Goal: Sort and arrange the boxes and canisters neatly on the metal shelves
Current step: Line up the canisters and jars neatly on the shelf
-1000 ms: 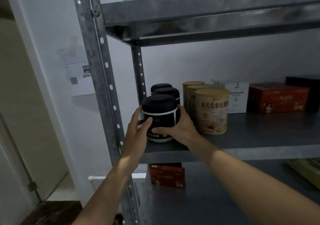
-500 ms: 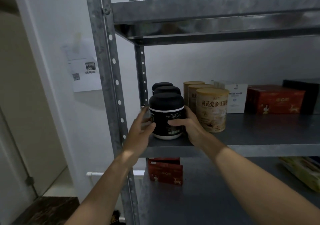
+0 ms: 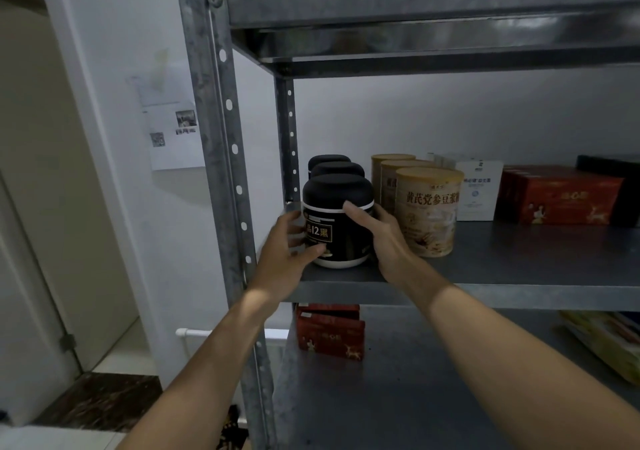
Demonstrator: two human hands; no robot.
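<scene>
— Three levels of metal shelving (image 3: 221, 138) in view. Lower shelf (image 3: 433, 397), contents?
— Red boxes (image 3: 330, 335) stacked at the left. A yellowish packet (image 3: 606, 342) at the right edge, blurred.
— Middle shelf (image 3: 519, 269)?
— Right to left: dark box (image 3: 613, 167), red cartons (image 3: 561, 197), white box (image 3: 479, 190), tan canisters (image 3: 429, 210) three in file, rear black canisters (image 3: 337, 169) two in file.
— Item in hand?
— Front black canister (image 3: 337, 228). It stands at the middle shelf's left front corner, in line with the rear pair and just beside the nearest tan one.
— Hands?
— Left hand (image 3: 280, 252) grips its left side, thumb across the lower front. Right hand (image 3: 384, 238) grips its right side, fingers (image 3: 381, 214) wrapped round toward the back.
— Change since a second ago?
— Canister turned. A plain side with a white stripe faced out then; the gold-framed label faces out now. Judged: the black file is complete and facing forward, and only the release is left.
</scene>
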